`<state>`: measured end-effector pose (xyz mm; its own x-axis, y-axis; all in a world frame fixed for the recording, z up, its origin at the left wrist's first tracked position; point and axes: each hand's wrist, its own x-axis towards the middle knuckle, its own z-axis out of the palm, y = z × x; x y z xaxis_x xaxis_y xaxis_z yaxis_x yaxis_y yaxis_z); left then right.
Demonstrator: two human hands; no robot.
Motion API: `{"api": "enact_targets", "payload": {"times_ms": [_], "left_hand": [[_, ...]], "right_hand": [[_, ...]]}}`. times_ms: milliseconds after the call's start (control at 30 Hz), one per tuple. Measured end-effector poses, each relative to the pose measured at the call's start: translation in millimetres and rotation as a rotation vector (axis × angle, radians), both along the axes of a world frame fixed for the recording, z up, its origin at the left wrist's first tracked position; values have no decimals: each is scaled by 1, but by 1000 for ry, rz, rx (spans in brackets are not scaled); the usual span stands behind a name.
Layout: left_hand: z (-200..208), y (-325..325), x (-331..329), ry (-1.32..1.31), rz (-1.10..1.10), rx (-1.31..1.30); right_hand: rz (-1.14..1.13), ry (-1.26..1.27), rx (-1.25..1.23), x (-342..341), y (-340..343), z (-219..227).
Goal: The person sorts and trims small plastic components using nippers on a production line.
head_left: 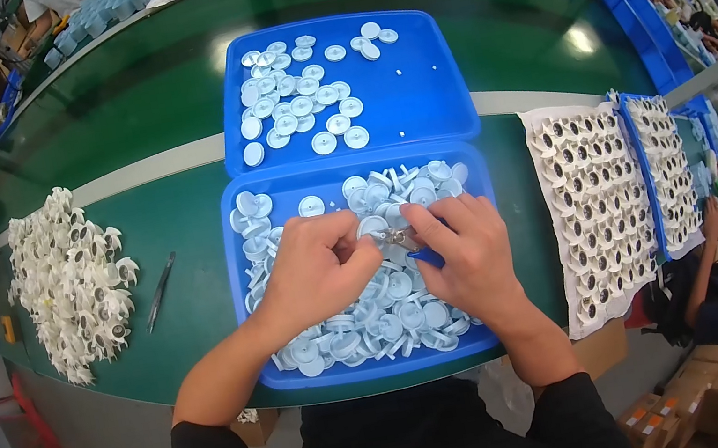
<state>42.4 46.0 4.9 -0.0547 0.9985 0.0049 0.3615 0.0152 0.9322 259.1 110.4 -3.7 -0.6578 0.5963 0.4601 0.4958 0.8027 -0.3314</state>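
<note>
Both hands, left and right, curl together pinching a small part (blue-handled cutter in right)

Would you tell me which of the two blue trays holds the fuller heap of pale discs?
The near tray, under both hands, is heaped with discs; the far tray holds only a scattered single layer at its left.

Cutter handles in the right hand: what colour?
Blue: the handle shows below the right hand, in the head view.
</note>
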Motion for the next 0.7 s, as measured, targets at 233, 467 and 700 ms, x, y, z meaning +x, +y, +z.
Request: {"api": "enact_targets", "payload": {"times_ms": [233, 467, 700], "left_hand": [[0, 5, -7, 17, -23, -54], [-2, 11, -24, 267, -4, 44], [-10, 24, -79, 873, 318, 308]], "right_hand": [[21, 5, -67, 0, 0, -6], [49, -31, -115, 2, 0, -6], [-34, -8, -106, 5, 2, -4]]}}
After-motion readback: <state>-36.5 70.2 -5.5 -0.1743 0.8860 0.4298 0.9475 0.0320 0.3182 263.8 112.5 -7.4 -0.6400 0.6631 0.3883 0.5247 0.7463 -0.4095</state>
